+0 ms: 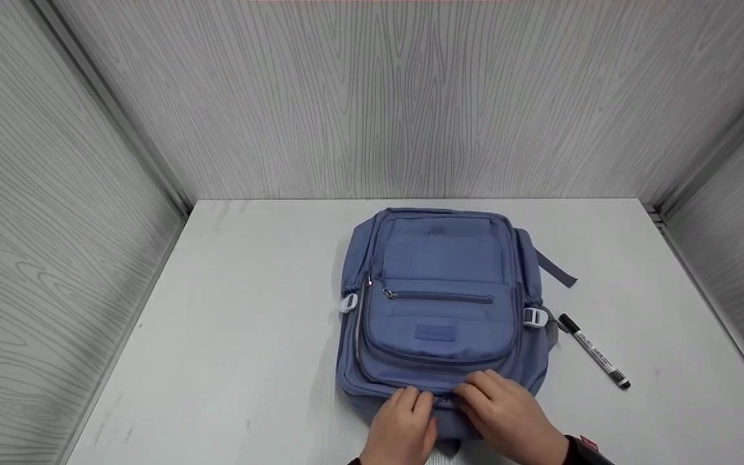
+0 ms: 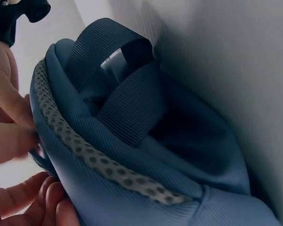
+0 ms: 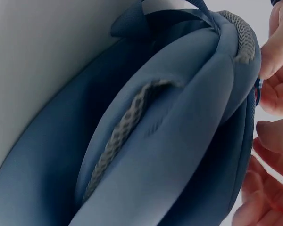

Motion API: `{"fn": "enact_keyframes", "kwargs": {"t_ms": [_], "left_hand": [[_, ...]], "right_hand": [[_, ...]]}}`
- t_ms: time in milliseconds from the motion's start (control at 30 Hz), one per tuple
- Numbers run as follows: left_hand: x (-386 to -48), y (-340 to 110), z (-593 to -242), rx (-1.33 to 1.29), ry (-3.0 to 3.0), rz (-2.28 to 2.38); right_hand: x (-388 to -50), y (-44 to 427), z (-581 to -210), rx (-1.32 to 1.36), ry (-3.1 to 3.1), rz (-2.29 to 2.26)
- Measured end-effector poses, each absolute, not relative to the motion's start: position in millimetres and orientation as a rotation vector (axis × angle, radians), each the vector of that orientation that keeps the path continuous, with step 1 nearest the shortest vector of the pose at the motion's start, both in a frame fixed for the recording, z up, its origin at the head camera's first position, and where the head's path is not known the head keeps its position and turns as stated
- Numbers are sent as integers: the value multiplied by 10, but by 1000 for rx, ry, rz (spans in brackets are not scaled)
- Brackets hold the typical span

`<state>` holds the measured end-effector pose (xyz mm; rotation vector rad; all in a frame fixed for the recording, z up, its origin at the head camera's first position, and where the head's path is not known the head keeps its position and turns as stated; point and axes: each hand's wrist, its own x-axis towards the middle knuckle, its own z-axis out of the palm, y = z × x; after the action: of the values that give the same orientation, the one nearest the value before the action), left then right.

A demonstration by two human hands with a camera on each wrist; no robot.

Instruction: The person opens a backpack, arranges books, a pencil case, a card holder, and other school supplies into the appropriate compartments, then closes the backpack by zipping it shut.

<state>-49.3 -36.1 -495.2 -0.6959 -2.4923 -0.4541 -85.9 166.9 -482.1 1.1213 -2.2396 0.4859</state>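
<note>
I have both hands on the blue backpack [image 1: 443, 255], which lies front side up on the white desk [image 1: 236, 323], about midway between its left and right edges, its far end near the desk's far edge. My left hand [image 1: 401, 426] and right hand [image 1: 504, 416] grip its near end with curled fingers, close beside each other at a zipper [image 1: 444, 399]; I cannot tell whether the pull is between my fingers. 2 white buckles sit on the bag's sides. To its right, a marker [image 1: 595, 352] lies slantwise toward the desk's right edge. My left wrist view shows a webbing loop [image 2: 101, 44] at the near end.
</note>
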Motion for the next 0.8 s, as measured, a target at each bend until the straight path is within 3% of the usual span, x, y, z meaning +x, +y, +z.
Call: {"fn": "enact_keyframes", "kwargs": {"t_ms": [433, 800], "left_hand": [[-457, -444, -4888, -870, -2358, -828], [-492, -731, -4888, -840, -2319, -748]], "right_hand": [[-817, 1576, -4875, 902, -2374, 465], [-831, 1533, -4962, 875, -2328, 470]]}}
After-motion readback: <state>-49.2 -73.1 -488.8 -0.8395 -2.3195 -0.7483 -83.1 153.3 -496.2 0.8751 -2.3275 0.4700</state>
